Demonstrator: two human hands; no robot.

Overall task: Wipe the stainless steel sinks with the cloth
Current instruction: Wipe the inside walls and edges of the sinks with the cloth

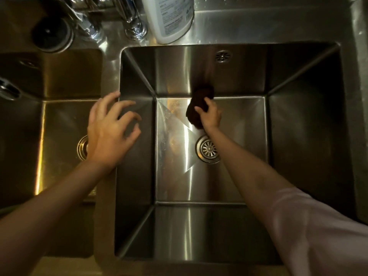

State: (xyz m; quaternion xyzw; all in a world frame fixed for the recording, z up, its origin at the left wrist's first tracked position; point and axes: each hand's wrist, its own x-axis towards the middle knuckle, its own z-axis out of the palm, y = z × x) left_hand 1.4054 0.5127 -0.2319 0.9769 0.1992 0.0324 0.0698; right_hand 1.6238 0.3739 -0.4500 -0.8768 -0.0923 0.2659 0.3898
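Two stainless steel sinks lie side by side: a large right sink [298, 120] and a smaller left sink [59, 116]. Deep in the right sink my right hand [211, 116] grips a dark brown cloth [196, 109] and holds it against the bottom where it meets the back wall. My left hand [111, 126] hovers with spread, slightly bent fingers over the divider [110, 76] between the sinks and holds nothing.
The right sink's drain strainer [208, 149] lies just below my right wrist, and an overflow grille [223, 56] is on its back wall. A white bottle [171, 18], chrome tap bases [135, 30] and a dark round plug [52, 35] stand on the back ledge.
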